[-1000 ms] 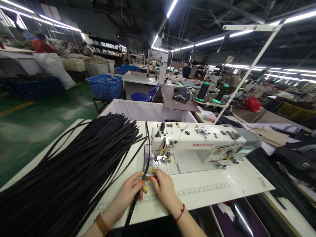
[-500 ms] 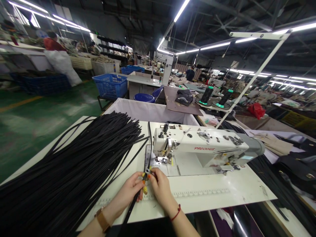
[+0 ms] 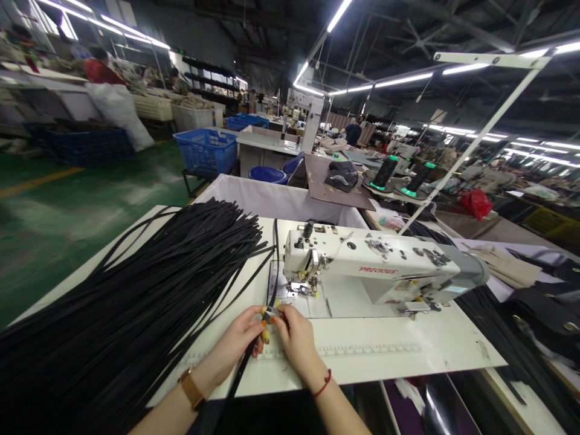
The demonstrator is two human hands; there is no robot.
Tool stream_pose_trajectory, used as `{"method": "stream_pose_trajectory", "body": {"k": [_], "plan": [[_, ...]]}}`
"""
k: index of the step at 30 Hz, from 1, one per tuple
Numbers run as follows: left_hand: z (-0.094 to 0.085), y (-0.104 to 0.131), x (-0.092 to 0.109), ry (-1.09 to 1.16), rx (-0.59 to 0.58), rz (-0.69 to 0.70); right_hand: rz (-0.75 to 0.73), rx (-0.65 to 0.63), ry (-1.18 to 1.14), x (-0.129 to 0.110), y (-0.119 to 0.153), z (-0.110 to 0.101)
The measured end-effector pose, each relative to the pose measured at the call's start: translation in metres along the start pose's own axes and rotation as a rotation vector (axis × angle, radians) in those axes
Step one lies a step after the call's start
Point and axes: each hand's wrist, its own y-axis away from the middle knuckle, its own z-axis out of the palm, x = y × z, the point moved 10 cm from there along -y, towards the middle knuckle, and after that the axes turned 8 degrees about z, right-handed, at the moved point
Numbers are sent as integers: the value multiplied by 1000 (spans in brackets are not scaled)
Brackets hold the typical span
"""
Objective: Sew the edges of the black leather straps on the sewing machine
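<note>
My left hand point(image 3: 247, 332) is closed on a narrow black strap point(image 3: 243, 370), which runs from the sewing machine down past the table's front edge. My right hand point(image 3: 294, 335) pinches a small grey metal piece point(image 3: 270, 313) where it meets the strap, close to the left fingertips. Yellow parts point(image 3: 266, 336) show between the hands; whether they belong to the metal piece I cannot tell. Just beyond, the strap's far part point(image 3: 275, 260) passes left of the needle area of the white sewing machine point(image 3: 353, 260).
A thick pile of black straps point(image 3: 149, 302) covers the table's left side. A printed ruler point(image 3: 367, 350) runs along the front. Behind are a cloth-lined bin point(image 3: 281, 199), a blue crate point(image 3: 206, 151) and two black thread cones point(image 3: 385, 174). Other people are in the background.
The view has shifted slightly. Both hands stay together at the strap, and the metal piece between them has turned a little, showing more of its grey surface.
</note>
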Motion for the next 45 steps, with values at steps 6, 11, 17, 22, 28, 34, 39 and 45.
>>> {"method": "stream_pose_trajectory", "body": {"k": [6, 11, 17, 22, 28, 34, 39, 45], "plan": [[-1, 1, 4, -46, -2, 1, 24, 25, -51, 1, 2, -5], [-3, 1, -1, -9, 57, -16, 145, 94, -225, 24, 12, -16], [-11, 5, -25, 270, 235, -116, 139, 4, -194, 17, 19, -3], [-11, 5, -33, 375, 223, -132, 105, -12, -153, 5, 11, 0], [-11, 7, -41, 651, 279, -182, 116, -6, -227, 5, 26, -12], [22, 5, -9, 329, 34, -11, 172, -112, -443, 8, 63, 8], [14, -8, 16, -188, 25, 129, 227, -109, -791, 8, 65, 3], [11, -60, 51, -1068, 132, 451, 181, -154, -980, -7, 54, -19]]}}
